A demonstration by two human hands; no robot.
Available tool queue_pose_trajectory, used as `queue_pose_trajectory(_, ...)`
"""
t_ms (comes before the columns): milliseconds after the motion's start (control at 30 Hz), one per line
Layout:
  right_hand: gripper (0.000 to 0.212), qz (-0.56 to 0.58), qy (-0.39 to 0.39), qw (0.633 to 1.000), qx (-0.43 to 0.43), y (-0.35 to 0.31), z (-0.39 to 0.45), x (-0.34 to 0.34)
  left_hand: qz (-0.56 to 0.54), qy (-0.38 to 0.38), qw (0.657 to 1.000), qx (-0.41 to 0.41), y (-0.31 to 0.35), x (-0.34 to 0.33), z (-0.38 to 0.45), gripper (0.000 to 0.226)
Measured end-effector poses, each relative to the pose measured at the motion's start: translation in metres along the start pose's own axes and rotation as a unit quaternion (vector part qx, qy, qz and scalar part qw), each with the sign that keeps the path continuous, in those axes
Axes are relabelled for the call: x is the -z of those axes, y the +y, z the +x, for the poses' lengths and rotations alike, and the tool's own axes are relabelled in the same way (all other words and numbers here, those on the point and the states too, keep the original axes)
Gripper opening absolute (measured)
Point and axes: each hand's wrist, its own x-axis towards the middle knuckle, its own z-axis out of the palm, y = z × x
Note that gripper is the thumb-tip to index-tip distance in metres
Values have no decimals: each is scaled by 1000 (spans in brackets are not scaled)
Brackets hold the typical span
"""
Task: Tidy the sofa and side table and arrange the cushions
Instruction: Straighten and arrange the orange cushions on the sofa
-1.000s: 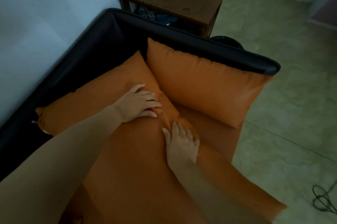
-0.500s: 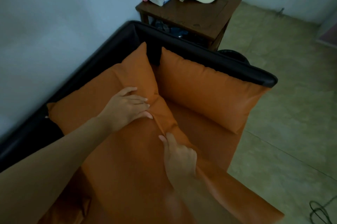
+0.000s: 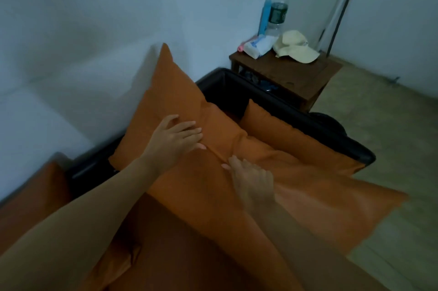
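A large orange back cushion (image 3: 166,101) stands tilted against the wall, one corner pointing up. My left hand (image 3: 176,139) presses on its lower front with straight, spread fingers. My right hand (image 3: 251,181), blurred, lies flat on the orange seat cushion (image 3: 320,210), fingertips at the seam where the two cushions meet. A second orange cushion (image 3: 284,134) leans against the black sofa arm (image 3: 331,139). Beyond the arm stands the dark wooden side table (image 3: 301,77).
On the side table lie a cream cap (image 3: 296,47) and a white wipes pack (image 3: 258,46), with a clear plastic bottle (image 3: 278,6) standing at the back corner. Dark items sit on the table's lower shelf. Tiled floor (image 3: 391,124) runs along the right.
The back cushion has risen from lying low to standing up against the wall, my left hand rising with it. My right hand stays at the seam. The view has lifted.
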Motion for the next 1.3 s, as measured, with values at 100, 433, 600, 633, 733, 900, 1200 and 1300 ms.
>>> queue_pose_trajectory(100,37,-10,53,994,93,10,11,0,30,31,998,55,10,6,-21,39)
queue_pose_trajectory(433,43,-28,-222,947,228,26,-19,-69,30,-48,985,162,84,-38,-123,57)
queue_pose_trajectory(600,55,65,-200,961,182,53,-6,-57,12,-87,976,200,75,-43,-111,62)
queue_pose_trajectory(633,57,61,-202,963,167,63,3,-50,1,-91,975,204,71,-42,-109,62)
queue_pose_trajectory(733,60,-12,-236,965,113,105,34,-43,-19,-115,961,252,59,-41,-95,63)
queue_pose_trajectory(900,80,-67,-298,949,79,146,40,-55,-42,-203,914,350,52,-59,-50,63)
queue_pose_trajectory(1200,83,-85,-302,945,97,152,52,-87,-82,-331,873,348,44,-109,-37,86)
queue_pose_trajectory(1300,92,-92,-301,945,87,159,74,-88,-71,-310,881,350,47,-105,-40,83)
